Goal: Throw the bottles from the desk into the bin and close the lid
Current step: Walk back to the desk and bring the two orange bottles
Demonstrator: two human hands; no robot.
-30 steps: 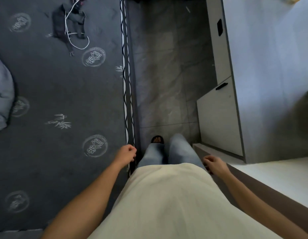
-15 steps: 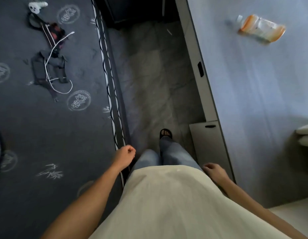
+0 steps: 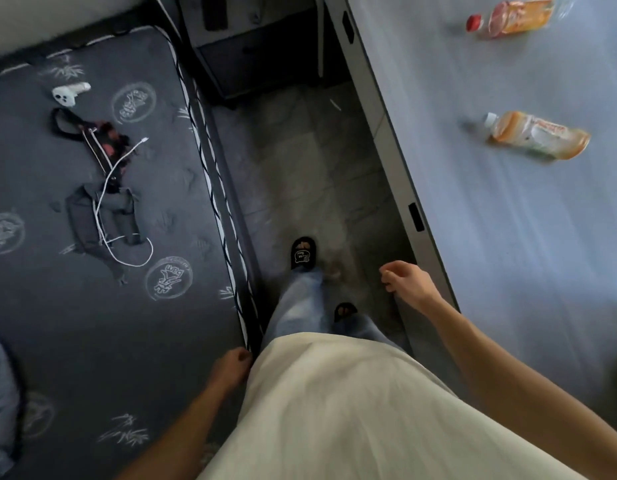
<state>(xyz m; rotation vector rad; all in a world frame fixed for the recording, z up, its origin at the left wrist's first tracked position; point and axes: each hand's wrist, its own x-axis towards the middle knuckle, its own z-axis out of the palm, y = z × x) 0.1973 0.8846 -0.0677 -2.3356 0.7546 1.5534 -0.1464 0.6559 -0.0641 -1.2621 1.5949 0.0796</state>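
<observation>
We are looking down along our own body, both bare forearms reaching forward from the bottom of the view. Our left hand (image 3: 232, 367) is hanging low beside our left hip, curled into a loose fist with the knuckles facing up and nothing in it. Our right hand (image 3: 405, 280) is reaching further forward than the left, raised out in front of our right side with the wrist bent slightly. Its fingers (image 3: 386, 273) are curling loosely inward, with the thumb apart from them, and it is carrying nothing. Our right forearm is stretching diagonally from the lower right corner. Both arms are bare to the edge of the view.
</observation>
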